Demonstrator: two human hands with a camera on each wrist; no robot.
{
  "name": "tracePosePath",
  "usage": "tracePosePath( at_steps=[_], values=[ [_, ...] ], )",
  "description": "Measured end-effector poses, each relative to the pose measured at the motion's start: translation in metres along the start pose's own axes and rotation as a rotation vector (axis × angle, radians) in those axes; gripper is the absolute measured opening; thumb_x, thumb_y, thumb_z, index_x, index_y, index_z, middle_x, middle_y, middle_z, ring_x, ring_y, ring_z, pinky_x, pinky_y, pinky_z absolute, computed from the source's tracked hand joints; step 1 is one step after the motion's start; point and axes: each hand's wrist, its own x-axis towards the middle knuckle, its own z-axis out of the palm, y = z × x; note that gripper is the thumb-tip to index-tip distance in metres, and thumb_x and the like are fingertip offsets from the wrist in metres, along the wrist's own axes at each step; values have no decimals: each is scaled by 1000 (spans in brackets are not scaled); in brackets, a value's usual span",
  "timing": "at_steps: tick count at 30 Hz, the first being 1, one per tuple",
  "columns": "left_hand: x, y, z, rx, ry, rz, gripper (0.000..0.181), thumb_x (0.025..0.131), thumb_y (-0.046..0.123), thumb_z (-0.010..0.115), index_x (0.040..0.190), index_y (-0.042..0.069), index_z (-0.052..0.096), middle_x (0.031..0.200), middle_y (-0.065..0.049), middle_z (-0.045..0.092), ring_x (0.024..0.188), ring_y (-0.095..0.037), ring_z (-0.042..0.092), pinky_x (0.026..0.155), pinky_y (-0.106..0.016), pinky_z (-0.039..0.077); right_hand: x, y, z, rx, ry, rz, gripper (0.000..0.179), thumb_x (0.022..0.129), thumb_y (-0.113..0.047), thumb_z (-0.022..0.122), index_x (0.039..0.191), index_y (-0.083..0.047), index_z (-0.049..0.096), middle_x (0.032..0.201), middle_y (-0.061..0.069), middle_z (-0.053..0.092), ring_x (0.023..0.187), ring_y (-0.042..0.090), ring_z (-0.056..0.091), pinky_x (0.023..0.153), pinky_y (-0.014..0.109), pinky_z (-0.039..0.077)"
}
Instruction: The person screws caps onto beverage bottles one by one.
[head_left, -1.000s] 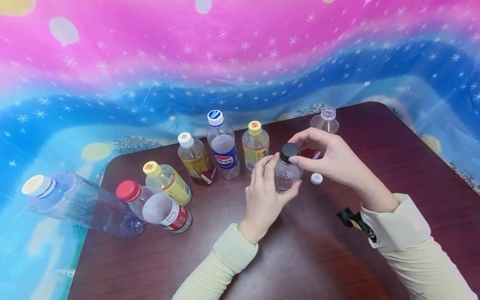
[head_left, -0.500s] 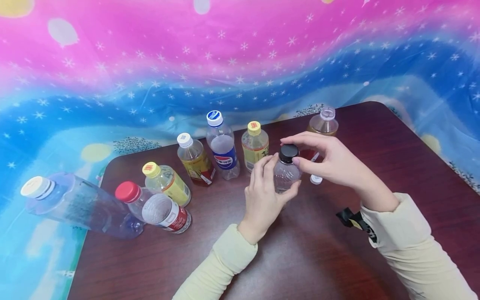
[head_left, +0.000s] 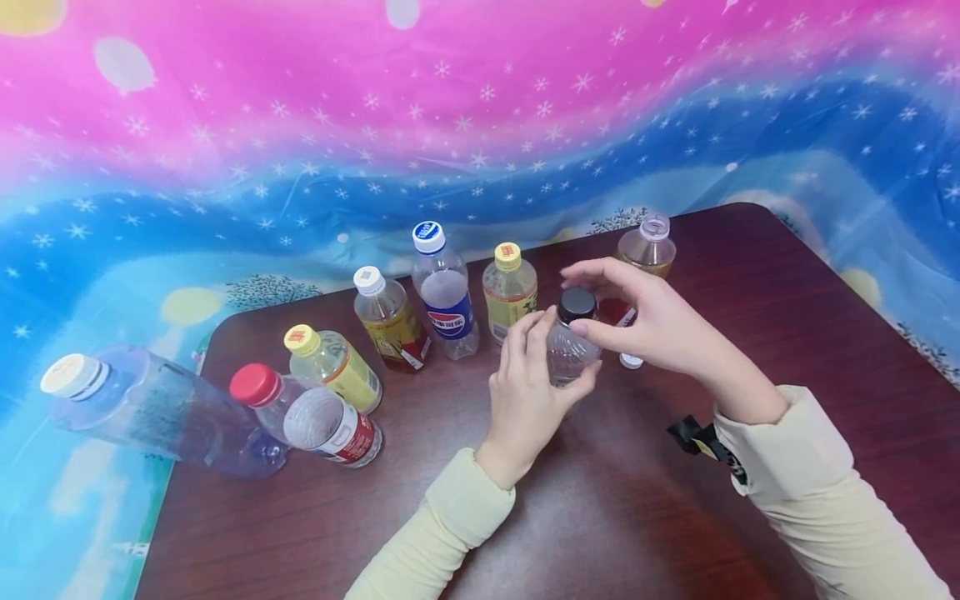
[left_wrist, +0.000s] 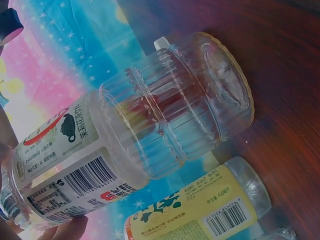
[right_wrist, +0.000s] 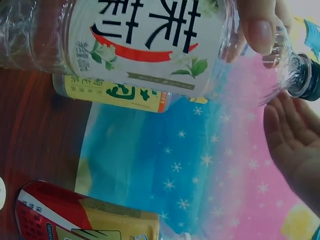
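My left hand [head_left: 528,392] grips a clear plastic drink bottle [head_left: 572,354] around its upper part. The bottle has a white jasmine-patterned label [right_wrist: 145,55] and a black screw cap [head_left: 577,305], which is on the neck. Around this cap hovers my right hand [head_left: 652,321], thumb at the cap's near side and fingers spread above its far side with a gap. In the right wrist view its fingers [right_wrist: 287,127] lie below the cap, not wrapped round it. A loose white cap [head_left: 632,362] lies on the table, partly covered by the right hand.
An uncapped bottle [head_left: 652,243] stands behind the right hand. Along the back and left stand yellow-capped bottles [head_left: 510,292], a Pepsi bottle [head_left: 446,300], a white-capped bottle [head_left: 386,321], a red-capped bottle [head_left: 322,417] and a large blue-tinted bottle [head_left: 165,408].
My right thumb has shifted left along the cap, and the fingers have spread off its far side. The right forearm has moved slightly left. My left hand and the bottle stay put.
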Motion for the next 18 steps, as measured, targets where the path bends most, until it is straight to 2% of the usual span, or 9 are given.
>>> tracePosePath(
  at_steps=[3,5,7,18],
  values=[
    [0,0,0,-3,-8,0,74,74,40,79,132,10,46,122,-10,54,110,-20,58,68,-33,59,-1,2,-2,-23,-42,-87,47,86,-3,65,131,-10,55,121,7,63,94,-4,54,63,21,49],
    [0,0,0,-2,-10,3,74,74,41,79,132,10,46,122,-10,54,110,-20,58,69,-32,59,-2,4,-3,-37,-44,-131,45,86,-1,63,130,-10,57,119,5,63,93,-4,54,64,21,49],
    [0,-1,0,-1,-8,7,74,74,41,79,132,9,46,122,-10,54,110,-20,58,68,-32,59,-3,4,-4,-36,-38,-139,43,86,0,62,127,-10,59,115,4,64,92,-4,54,64,21,49],
    [0,-1,1,9,18,16,73,74,42,79,131,10,47,121,-9,54,109,-20,58,66,-32,59,-2,1,-2,-41,45,-9,36,82,-8,72,117,-13,65,99,-6,65,88,-7,58,61,21,51]
  ],
)
